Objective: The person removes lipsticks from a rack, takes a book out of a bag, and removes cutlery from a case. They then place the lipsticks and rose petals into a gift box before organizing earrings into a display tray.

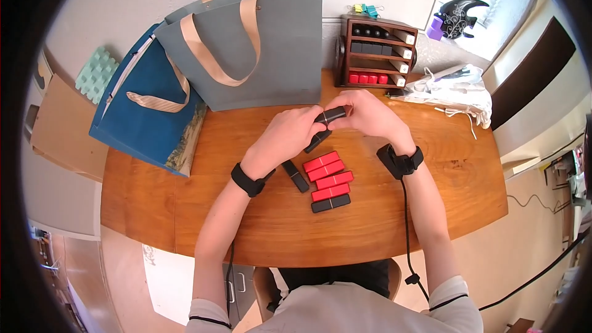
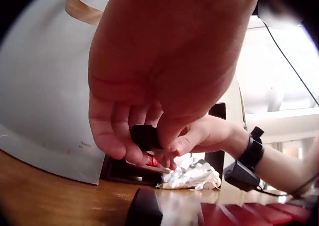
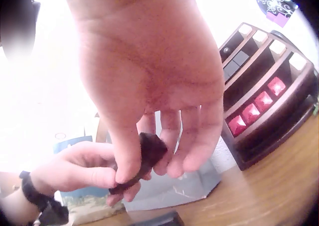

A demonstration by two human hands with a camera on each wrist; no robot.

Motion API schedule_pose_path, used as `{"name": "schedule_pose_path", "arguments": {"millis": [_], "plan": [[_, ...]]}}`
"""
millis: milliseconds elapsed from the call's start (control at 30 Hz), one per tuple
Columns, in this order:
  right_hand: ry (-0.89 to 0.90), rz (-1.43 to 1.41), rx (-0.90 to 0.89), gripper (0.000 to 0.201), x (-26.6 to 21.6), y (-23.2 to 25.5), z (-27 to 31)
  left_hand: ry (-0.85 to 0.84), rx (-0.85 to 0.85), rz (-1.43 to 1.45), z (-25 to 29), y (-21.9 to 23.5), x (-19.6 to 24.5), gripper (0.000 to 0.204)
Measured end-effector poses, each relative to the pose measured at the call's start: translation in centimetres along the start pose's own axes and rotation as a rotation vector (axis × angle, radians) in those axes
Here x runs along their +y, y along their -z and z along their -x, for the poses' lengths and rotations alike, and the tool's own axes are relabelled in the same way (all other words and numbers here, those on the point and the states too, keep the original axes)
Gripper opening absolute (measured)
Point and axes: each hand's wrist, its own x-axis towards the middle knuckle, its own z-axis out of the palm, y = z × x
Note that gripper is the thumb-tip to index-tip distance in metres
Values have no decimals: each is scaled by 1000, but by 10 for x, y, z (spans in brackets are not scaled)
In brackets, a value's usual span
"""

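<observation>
Both hands meet over the table in the head view, holding one black lipstick tube with a thin metallic band at its middle. My left hand pinches one end between thumb and fingers. The other end is gripped by my right hand, its thumb pressed along the tube in the right wrist view. Just below them lies a second black tube, partly hidden by the left hand. Another black tube lies slanted near the left wrist. Several red lipstick tubes form a column, with a black tube at its near end.
A dark wooden tiered rack at the back holds black and red tubes in rows. Grey and blue paper bags stand at the back left. White crumpled plastic lies back right. A cable hangs from the right wrist.
</observation>
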Motion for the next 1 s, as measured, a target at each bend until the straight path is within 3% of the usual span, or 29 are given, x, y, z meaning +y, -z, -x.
{"name": "schedule_pose_path", "arguments": {"millis": [67,200,267,500,700,900,933,1000], "plan": [[4,8,-3,30,7,2,0,-19,18,-4,2,0,1,24],[-202,157,174,31,20,19,7,65,21,-66,9,6,-9,23],[-251,232,187,30,34,16,11,149,-36,-55,11,9,-11,23],[-342,354,137,30,68,-4,10,208,-145,-91,12,11,-10,25],[-176,531,298,33,55,-10,9,165,-42,-81,15,9,-27,24],[25,94,-163,37,25,-21,-2,192,-55,-97,16,12,-35,23],[-59,96,-265,39,19,-25,-5,196,-63,-109,16,12,-36,23],[-51,154,-221,38,23,-37,-6,197,-78,-124,16,10,-39,23]]}}
